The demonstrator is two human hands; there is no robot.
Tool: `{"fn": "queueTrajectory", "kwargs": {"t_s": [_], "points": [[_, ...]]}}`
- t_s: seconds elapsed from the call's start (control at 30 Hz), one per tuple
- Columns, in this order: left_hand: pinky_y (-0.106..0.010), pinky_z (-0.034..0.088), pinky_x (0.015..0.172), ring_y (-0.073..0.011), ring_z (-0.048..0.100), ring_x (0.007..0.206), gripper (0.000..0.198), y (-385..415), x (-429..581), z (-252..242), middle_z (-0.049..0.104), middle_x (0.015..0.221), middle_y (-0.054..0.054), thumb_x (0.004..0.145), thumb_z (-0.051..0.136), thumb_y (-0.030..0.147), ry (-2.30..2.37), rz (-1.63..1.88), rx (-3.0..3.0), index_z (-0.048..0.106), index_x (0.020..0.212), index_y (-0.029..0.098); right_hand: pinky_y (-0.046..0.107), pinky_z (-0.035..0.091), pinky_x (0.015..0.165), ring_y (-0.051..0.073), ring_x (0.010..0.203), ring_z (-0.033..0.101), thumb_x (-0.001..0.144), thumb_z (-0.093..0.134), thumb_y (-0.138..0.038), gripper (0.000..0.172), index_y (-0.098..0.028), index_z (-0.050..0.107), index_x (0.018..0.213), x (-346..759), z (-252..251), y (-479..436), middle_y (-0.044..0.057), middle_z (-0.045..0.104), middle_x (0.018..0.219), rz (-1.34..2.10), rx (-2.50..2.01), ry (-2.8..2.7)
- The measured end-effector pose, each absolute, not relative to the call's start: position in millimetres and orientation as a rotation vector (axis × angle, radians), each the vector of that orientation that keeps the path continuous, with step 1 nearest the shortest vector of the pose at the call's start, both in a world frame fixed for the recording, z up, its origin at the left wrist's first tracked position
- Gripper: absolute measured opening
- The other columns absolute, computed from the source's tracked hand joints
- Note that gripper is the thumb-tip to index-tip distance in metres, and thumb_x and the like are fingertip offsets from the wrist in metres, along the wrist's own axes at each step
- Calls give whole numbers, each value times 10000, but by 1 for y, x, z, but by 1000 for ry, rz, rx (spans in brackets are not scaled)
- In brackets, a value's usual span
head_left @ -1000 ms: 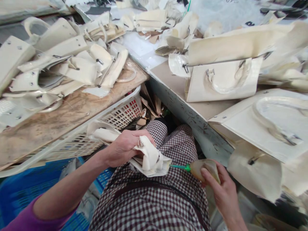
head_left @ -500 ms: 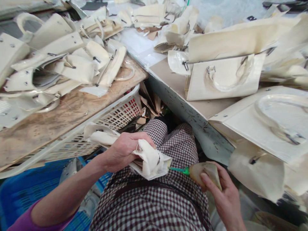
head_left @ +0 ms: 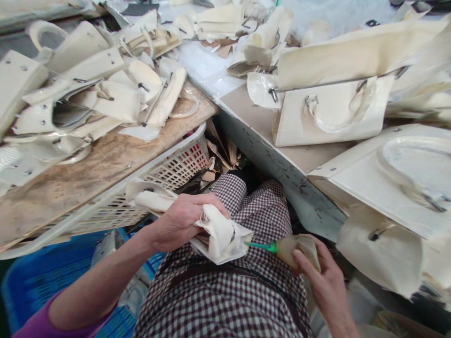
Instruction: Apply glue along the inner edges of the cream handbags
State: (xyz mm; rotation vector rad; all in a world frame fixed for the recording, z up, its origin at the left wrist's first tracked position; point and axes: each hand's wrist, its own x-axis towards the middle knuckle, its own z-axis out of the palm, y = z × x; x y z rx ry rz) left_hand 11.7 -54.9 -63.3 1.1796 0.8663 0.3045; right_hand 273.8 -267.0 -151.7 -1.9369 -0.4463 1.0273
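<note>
Above my lap, my left hand is closed around a cream handbag piece with frayed threads and a small dark metal fitting. Its folded far part sticks out to the left, past my wrist. My right hand grips a squeeze bottle, yellowish and cloudy, with a green cap and a thin green nozzle. The bottle lies nearly level, and the nozzle tip meets or almost meets the right-hand edge of the piece. Whether anything flows from the tip is too small to make out.
Cream handbag parts are piled on the wooden table at left. A cream handbag stands on the right table, with another bag overhanging its edge. A white basket and a blue basket sit below at left.
The bottle and my right hand have shifted very slightly left, bringing the nozzle tip a little further onto the edge of the handbag piece. My left hand keeps its hold.
</note>
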Motion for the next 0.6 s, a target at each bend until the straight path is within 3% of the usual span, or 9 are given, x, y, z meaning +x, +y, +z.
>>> {"fn": "queueTrajectory", "kwargs": {"t_s": [0.2, 0.6], "points": [[-258, 551, 692, -220, 678, 848, 174, -60, 3, -71, 748, 949, -109, 833, 629, 232, 829, 304, 1405, 787, 874, 172, 272, 547, 546, 234, 758, 650, 678, 830, -563, 593, -186, 673, 1108, 263, -132, -268, 60, 731, 936, 963, -1929, -290], [-305, 573, 798, -247, 704, 933, 180, -88, -9, -85, 784, 974, -115, 878, 663, 283, 779, 371, 1585, 788, 938, 167, 281, 572, 627, 265, 831, 690, 665, 786, -635, 642, -204, 659, 1124, 259, -122, -273, 60, 749, 968, 966, -2109, -428]]}}
